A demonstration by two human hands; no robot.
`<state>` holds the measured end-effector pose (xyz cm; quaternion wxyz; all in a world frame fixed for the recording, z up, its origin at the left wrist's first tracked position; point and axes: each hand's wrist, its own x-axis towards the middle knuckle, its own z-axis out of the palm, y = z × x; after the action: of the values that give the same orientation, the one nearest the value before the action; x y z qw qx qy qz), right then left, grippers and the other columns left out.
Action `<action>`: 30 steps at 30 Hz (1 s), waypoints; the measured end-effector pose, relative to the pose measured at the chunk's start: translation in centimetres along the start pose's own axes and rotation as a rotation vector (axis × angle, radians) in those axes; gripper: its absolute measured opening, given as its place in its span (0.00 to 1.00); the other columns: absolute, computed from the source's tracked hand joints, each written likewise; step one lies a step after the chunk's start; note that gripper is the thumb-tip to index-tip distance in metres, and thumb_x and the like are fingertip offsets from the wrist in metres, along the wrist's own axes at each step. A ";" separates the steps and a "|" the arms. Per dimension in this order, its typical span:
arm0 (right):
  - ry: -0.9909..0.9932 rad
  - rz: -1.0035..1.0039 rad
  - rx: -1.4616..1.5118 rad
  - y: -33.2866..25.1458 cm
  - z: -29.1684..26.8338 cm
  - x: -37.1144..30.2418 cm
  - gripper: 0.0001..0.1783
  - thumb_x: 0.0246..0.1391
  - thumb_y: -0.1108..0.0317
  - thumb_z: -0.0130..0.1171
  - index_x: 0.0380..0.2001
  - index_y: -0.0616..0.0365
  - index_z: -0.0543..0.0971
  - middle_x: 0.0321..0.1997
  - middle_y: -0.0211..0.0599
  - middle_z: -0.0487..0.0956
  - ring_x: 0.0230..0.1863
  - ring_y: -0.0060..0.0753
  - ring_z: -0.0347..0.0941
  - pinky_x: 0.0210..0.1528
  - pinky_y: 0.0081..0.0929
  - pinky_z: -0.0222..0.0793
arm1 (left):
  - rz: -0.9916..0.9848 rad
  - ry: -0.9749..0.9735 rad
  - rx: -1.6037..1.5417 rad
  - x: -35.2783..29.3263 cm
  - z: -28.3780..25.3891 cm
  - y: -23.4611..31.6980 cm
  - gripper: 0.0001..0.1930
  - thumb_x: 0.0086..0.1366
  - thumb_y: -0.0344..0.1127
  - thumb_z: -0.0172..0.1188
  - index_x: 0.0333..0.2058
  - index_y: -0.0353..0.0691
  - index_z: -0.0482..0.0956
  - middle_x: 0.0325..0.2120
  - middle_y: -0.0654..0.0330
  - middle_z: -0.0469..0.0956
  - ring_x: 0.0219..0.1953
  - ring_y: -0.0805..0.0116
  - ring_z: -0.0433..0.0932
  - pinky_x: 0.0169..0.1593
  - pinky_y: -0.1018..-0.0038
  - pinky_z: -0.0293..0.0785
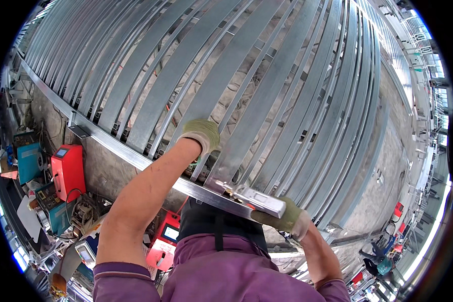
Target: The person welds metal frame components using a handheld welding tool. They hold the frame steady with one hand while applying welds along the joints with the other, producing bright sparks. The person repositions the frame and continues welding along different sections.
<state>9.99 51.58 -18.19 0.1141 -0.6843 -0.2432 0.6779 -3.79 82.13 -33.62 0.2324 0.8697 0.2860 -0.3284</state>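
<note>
My left hand (205,134), in a green-and-cream work glove, is curled over a flat grey metal slat (225,75) near its close end. The fingertips are hidden. In my gloved right hand (286,221) is a silver, boxy welding gun (261,199), its thin nozzle pointing left. The nozzle tip is close to the end of another wide slat (232,156), just inside the shiny front rail (201,192) of the frame. Whether the tip touches metal cannot be made out.
Long parallel slats and narrower bars run away from me across the frame. Cables lie on the concrete floor under them. A red machine with a screen (68,172) stands at left, another red machine (166,236) beside my body. A person (382,261) is at far right.
</note>
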 end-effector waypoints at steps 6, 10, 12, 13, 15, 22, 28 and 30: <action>0.177 0.300 0.100 4.9 2.5 -5.3 0.32 0.65 0.49 0.77 0.66 0.54 0.85 0.53 0.40 0.91 0.52 0.31 0.85 0.57 0.31 0.79 | 0.044 -0.041 0.013 0.3 0.0 0.0 0.17 0.70 0.40 0.62 0.49 0.40 0.94 0.50 0.42 0.91 0.55 0.44 0.90 0.57 0.52 0.85; 0.183 -0.016 0.289 3.2 4.0 -7.9 0.27 0.71 0.58 0.71 0.68 0.54 0.83 0.51 0.41 0.91 0.51 0.32 0.85 0.58 0.31 0.80 | 0.062 0.015 -0.043 0.8 0.6 -0.7 0.17 0.69 0.40 0.62 0.49 0.40 0.94 0.49 0.42 0.90 0.54 0.42 0.90 0.56 0.51 0.85; 0.107 0.035 0.143 0.5 3.4 -7.6 0.29 0.70 0.55 0.72 0.69 0.54 0.82 0.54 0.43 0.91 0.54 0.34 0.86 0.60 0.31 0.80 | 0.037 0.018 -0.082 1.1 0.4 -0.7 0.17 0.69 0.41 0.62 0.48 0.40 0.94 0.49 0.42 0.90 0.54 0.42 0.90 0.56 0.51 0.85; 0.065 0.057 0.071 -0.5 2.7 -6.9 0.31 0.69 0.53 0.73 0.69 0.55 0.82 0.55 0.43 0.91 0.55 0.35 0.86 0.62 0.31 0.79 | 0.032 0.007 -0.080 1.1 0.2 -0.6 0.17 0.69 0.41 0.62 0.48 0.40 0.93 0.49 0.42 0.90 0.54 0.42 0.90 0.56 0.51 0.85; -0.019 0.072 0.066 -1.9 1.2 -5.2 0.34 0.67 0.48 0.74 0.69 0.54 0.82 0.57 0.45 0.90 0.57 0.36 0.86 0.62 0.32 0.79 | 0.012 -0.016 -0.082 1.0 -0.4 -0.5 0.17 0.69 0.41 0.62 0.48 0.40 0.93 0.49 0.41 0.90 0.54 0.42 0.90 0.56 0.51 0.85; -0.080 -0.143 -0.075 -3.6 -0.4 2.2 0.36 0.64 0.39 0.76 0.66 0.49 0.85 0.53 0.45 0.91 0.54 0.43 0.89 0.58 0.37 0.81 | -0.004 -0.075 -0.089 0.3 -1.2 0.0 0.18 0.69 0.40 0.61 0.51 0.41 0.93 0.52 0.43 0.90 0.55 0.43 0.90 0.57 0.52 0.85; -0.195 -0.225 -0.080 -1.7 -0.3 7.2 0.35 0.65 0.43 0.76 0.67 0.49 0.84 0.55 0.41 0.91 0.54 0.37 0.88 0.57 0.33 0.81 | -0.010 -0.062 -0.099 1.1 -0.6 -0.1 0.19 0.69 0.41 0.61 0.52 0.43 0.93 0.53 0.44 0.90 0.56 0.44 0.90 0.57 0.53 0.85; -0.191 -0.214 -0.090 -1.2 -0.1 7.9 0.34 0.65 0.44 0.77 0.68 0.48 0.84 0.55 0.40 0.92 0.54 0.36 0.88 0.57 0.33 0.81 | -0.018 -0.083 -0.107 1.2 -0.7 -0.2 0.20 0.69 0.41 0.61 0.53 0.43 0.93 0.53 0.44 0.90 0.56 0.44 0.90 0.57 0.53 0.85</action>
<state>9.60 56.46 -24.53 0.1314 -0.5912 -0.3546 0.7124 -2.83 83.08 -34.05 0.2874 0.8391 0.3010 -0.3504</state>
